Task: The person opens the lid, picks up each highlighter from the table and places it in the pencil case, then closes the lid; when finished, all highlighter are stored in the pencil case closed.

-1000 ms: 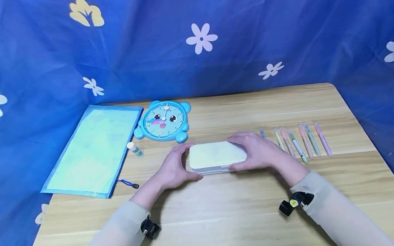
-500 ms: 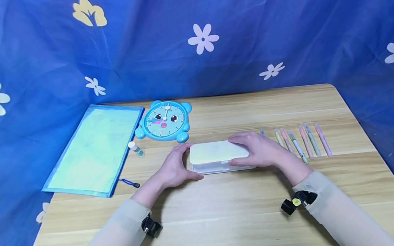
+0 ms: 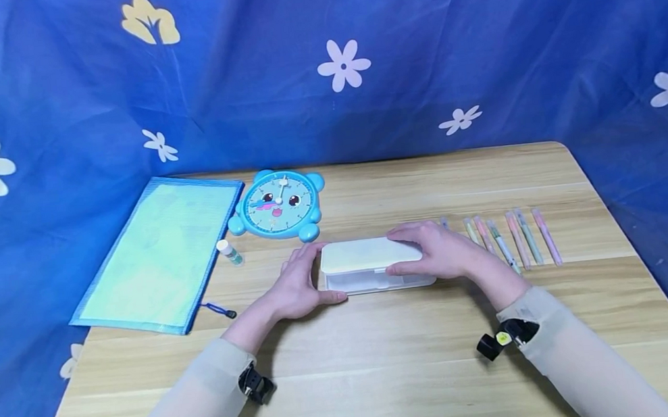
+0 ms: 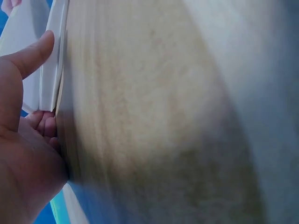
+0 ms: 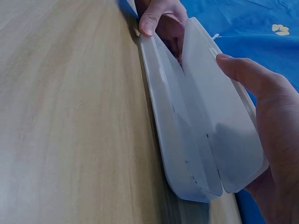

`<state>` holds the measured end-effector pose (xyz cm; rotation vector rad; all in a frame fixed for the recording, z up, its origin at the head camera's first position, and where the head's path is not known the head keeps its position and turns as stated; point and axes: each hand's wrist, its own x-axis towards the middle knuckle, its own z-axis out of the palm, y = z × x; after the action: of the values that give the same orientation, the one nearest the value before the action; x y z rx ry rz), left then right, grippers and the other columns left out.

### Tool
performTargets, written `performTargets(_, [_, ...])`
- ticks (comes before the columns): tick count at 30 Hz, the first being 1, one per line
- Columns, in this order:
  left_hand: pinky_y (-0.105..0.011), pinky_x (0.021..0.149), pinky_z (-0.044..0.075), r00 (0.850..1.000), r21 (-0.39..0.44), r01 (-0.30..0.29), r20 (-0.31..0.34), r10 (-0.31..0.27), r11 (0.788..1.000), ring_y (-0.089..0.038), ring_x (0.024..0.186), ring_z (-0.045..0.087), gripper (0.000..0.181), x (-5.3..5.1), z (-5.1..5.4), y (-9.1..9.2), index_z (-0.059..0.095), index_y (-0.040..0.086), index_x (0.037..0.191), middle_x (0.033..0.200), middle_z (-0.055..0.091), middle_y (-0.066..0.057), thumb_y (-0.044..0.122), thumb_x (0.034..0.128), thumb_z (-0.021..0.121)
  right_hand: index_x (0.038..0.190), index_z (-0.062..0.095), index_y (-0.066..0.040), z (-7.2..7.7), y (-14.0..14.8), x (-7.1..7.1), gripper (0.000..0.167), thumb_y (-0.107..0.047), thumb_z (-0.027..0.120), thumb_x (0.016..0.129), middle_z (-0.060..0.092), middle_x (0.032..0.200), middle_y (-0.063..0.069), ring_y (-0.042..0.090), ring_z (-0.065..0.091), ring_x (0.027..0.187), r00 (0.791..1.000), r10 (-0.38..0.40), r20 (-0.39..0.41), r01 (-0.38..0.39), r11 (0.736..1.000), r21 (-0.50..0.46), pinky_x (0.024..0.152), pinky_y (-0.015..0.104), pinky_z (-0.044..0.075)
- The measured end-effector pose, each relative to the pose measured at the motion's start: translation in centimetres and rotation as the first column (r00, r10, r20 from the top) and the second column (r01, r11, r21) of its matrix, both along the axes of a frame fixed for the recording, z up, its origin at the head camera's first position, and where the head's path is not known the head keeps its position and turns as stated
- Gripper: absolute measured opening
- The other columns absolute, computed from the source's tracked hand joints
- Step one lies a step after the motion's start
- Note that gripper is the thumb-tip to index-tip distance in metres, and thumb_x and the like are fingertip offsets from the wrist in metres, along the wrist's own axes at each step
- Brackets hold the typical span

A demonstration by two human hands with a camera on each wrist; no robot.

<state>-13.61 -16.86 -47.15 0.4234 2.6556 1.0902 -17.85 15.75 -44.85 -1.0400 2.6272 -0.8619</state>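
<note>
Head view: wooden table, blue flowered cloth behind it. White case on the tabletop, centre, long side toward the person; lid tilted up at the front, gap visible between lid and base. Left hand holds the case's left end, thumb at the front, fingers toward the back. Right hand grips the lid near its right end, thumb on the front edge. Seven pens in a loose row, right of the right hand. On the other side, a blue-edged folder, cord pull at its near right corner; small white-capped bottle just beside it. Blue toy clock behind the left hand.

Left wrist view: thumb laid across the case's side, other fingers bent at its end. Much of the frame is blurred tabletop.

Right wrist view: case seen lengthwise, lid and base standing apart in a V, pale interior showing. Right thumb at the lid's edge, fingers mostly hidden behind the lid. At the far end, the left thumb presses the base's rim.
</note>
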Motion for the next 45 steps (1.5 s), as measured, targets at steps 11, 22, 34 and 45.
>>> performTargets(11, [-0.056, 0.122, 0.025, 1.0, 0.014, -0.016, 0.019, 0.016, 1.0, -0.032, 0.145, 0.039, 0.104, -0.1, 0.1, 0.1, 0.048, 0.01, 0.153, 0.152, 0.051, -0.01, 0.043, 0.0683, 0.1, 0.131, 0.075, -0.008, 0.6, 0.3, -0.6, 0.073, -0.065, 0.08, 0.087, 0.072, 0.131, 0.006, 0.026, 0.065, 0.126, 0.999, -0.052, 0.005, 0.052, 0.995, -0.088, 0.109, 0.047, 0.051])
performTargets(22, [-0.055, 0.124, 0.024, 0.999, -0.009, -0.022, 0.023, 0.022, 1.0, -0.035, 0.148, 0.036, 0.113, -0.1, -0.1, 0.1, 0.042, 0.006, 0.157, 0.159, 0.045, -0.014, 0.045, 0.0682, 0.099, 0.111, 0.082, -0.006, 0.5, 1.1, -0.7, 0.032, -0.027, 0.09, 0.087, 0.08, 0.108, 0.009, 0.02, 0.075, 0.102, 0.984, -0.112, -0.135, 0.059, 0.934, -0.351, 0.09, 0.042, 0.061])
performTargets(34, [-0.056, 0.124, 0.023, 1.0, -0.006, -0.023, 0.002, 0.023, 1.0, -0.036, 0.151, 0.033, 0.099, -0.1, 0.1, 0.1, 0.05, 0.008, 0.148, 0.161, 0.043, -0.017, 0.043, 0.069, 0.1, 0.106, 0.084, -0.013, 0.6, 1.9, -1.3, 0.014, -0.01, 0.083, 0.093, 0.08, 0.102, -0.004, 0.011, 0.075, 0.089, 0.963, -0.116, -0.242, 0.003, 0.906, -0.423, 0.078, 0.029, 0.06])
performTargets(45, [-0.056, 0.124, 0.025, 1.0, 0.012, -0.025, 0.002, 0.025, 1.0, -0.036, 0.149, 0.035, 0.103, -0.1, -0.1, -0.1, 0.049, 0.007, 0.151, 0.157, 0.047, -0.014, 0.043, 0.0688, 0.1, 0.106, 0.082, -0.002, 0.6, 1.8, -2.7, 0.012, -0.002, 0.079, 0.095, 0.081, 0.1, 0.006, 0.014, 0.072, 0.074, 0.951, -0.182, -0.249, 0.045, 0.881, -0.471, 0.063, 0.025, 0.056])
